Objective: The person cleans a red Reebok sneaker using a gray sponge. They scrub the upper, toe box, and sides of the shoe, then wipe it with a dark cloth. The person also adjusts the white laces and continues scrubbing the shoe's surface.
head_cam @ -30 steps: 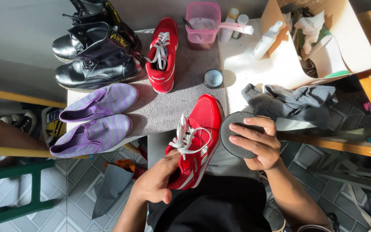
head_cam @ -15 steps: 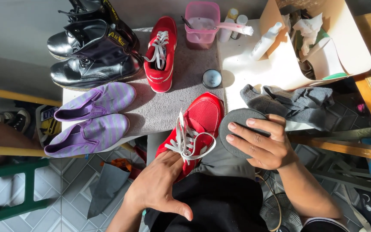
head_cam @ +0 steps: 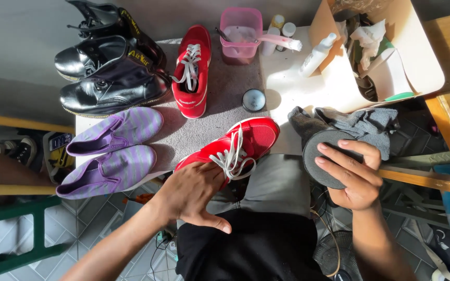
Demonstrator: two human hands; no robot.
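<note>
My left hand (head_cam: 194, 195) grips the heel end of a red sneaker with white laces (head_cam: 235, 145), which lies on its side across my lap, toe on the table's edge. My right hand (head_cam: 352, 174) holds a round dark grey sponge pad (head_cam: 325, 156) a little to the right of the shoe, not touching it. A grey cloth (head_cam: 355, 122) lies just behind the pad. The matching red sneaker (head_cam: 191, 73) stands further back on the grey mat (head_cam: 225, 99).
Two purple striped slip-ons (head_cam: 113, 151) lie at the left of the table, two black boots (head_cam: 108, 67) behind them. A pink tub with a brush (head_cam: 240, 34), a small round tin (head_cam: 253, 100), bottles (head_cam: 316, 54) and an open cardboard box (head_cam: 386, 62) stand at the back right.
The red sneaker has been turned and laid lower across my lap. My left hand shifted onto its heel side, and my right hand with the pad moved away to the right.
</note>
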